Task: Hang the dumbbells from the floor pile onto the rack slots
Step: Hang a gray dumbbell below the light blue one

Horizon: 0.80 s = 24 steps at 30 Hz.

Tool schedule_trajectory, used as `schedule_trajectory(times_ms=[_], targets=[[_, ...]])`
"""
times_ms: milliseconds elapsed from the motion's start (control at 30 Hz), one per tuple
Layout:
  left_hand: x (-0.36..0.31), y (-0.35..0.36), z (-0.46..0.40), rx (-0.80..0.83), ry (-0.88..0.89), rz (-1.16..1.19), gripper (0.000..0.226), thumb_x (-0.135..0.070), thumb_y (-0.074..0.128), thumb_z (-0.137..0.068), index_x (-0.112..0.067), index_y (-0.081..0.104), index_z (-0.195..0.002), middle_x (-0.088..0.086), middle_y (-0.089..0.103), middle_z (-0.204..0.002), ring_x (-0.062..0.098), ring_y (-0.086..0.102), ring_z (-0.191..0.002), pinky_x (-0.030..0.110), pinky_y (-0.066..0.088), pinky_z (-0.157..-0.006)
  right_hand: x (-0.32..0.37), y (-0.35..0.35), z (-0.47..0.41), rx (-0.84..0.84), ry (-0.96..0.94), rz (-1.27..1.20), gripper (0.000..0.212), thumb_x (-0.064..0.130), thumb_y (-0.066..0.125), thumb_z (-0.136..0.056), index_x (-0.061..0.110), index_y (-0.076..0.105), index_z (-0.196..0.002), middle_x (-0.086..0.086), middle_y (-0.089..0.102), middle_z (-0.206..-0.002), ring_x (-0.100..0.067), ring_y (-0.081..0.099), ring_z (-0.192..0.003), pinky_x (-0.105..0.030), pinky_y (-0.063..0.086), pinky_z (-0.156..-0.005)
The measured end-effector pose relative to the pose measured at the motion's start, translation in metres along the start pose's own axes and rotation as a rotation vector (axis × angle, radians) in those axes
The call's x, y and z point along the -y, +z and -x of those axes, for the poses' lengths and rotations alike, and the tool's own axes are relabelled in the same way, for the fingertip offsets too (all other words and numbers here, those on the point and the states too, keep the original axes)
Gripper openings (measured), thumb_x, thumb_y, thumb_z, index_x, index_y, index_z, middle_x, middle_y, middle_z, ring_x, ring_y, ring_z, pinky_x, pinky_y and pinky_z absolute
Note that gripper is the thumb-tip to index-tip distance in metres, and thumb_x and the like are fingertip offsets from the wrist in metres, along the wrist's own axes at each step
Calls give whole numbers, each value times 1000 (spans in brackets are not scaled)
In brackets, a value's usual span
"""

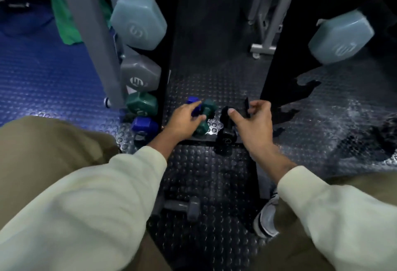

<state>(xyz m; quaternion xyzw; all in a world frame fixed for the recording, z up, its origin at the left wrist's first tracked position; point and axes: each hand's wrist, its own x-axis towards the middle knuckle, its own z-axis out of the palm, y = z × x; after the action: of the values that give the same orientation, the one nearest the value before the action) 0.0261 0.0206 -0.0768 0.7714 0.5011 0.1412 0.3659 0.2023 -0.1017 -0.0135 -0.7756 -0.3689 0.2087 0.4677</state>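
A small blue dumbbell [192, 101] and a green dumbbell [207, 109] lie together on the studded black floor between the rack's uprights. My left hand [182, 121] reaches onto them, and the blue dumbbell sits between its index finger and thumb. A black dumbbell [225, 135] stands just to the right. My right hand [254, 124] hovers beside it with fingers loosely curled, holding nothing, its thumb near the black dumbbell's top. On the rack's left upright [166, 51] hang a light-blue [138, 21], a grey [140, 75], a green [141, 104] and a blue dumbbell [144, 124]. Another light-blue one [341, 36] hangs at the right.
A grey dumbbell [182, 206] lies on the floor close to me, between my knees. My shoe [266, 217] is by the rack's right base bar. A grey machine post [94, 34] stands left of the rack, and a metal frame [264, 23] stands behind it.
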Motion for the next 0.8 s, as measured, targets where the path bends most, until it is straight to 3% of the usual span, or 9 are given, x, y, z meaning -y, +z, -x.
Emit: schedule_trajectory(times_ms=[67,267,367,467,533,633,800], targets=[[27,9,9,44,-59,-42,63,-39,73,-95,-21,52,-151,15,60,-136,30,63,-116,35,47,-106,-13,15,2,76,30,59,58,43,87,-80,23,46,-115,-6,55,-118,-19,57,-103,-29,47,-86],[90,29,40,212,-246,-167,63,-40,68,-97,-21,47,-154,15,60,-142,34,57,-129,38,45,-108,-57,66,19,490,108,297,60,41,86,-81,22,47,-123,-5,49,-126,-21,52,-112,-29,43,-90],[110,45,63,283,-346,-168,59,-39,72,-94,-21,55,-148,13,66,-135,34,60,-126,35,46,-104,-85,91,35,653,222,376,70,43,83,-84,17,45,-136,-11,45,-137,-25,51,-115,-30,44,-95],[150,78,88,400,-452,-231,75,-67,60,-73,-34,56,-141,15,65,-135,37,61,-125,36,47,-105,-114,115,55,726,335,415,92,45,82,-85,11,30,-154,-20,35,-156,-37,41,-143,-37,39,-115],[171,95,104,478,-552,-255,80,-75,51,-62,-46,49,-137,13,62,-140,37,58,-128,39,47,-109,-135,125,70,776,395,444,91,44,81,-86,10,31,-153,-23,32,-156,-39,41,-143,-39,39,-116],[174,105,124,554,-681,-220,67,-48,66,-89,-34,43,-149,8,53,-148,40,48,-135,42,38,-115,-164,134,92,860,491,487,86,44,80,-86,12,31,-150,-22,27,-155,-43,47,-137,-45,44,-115],[189,125,138,484,-766,-154,73,-32,67,-95,-23,31,-158,15,52,-150,40,48,-138,35,38,-112,-201,151,123,967,584,535,82,43,83,-81,17,37,-143,-19,43,-145,-40,53,-128,-43,50,-107]])
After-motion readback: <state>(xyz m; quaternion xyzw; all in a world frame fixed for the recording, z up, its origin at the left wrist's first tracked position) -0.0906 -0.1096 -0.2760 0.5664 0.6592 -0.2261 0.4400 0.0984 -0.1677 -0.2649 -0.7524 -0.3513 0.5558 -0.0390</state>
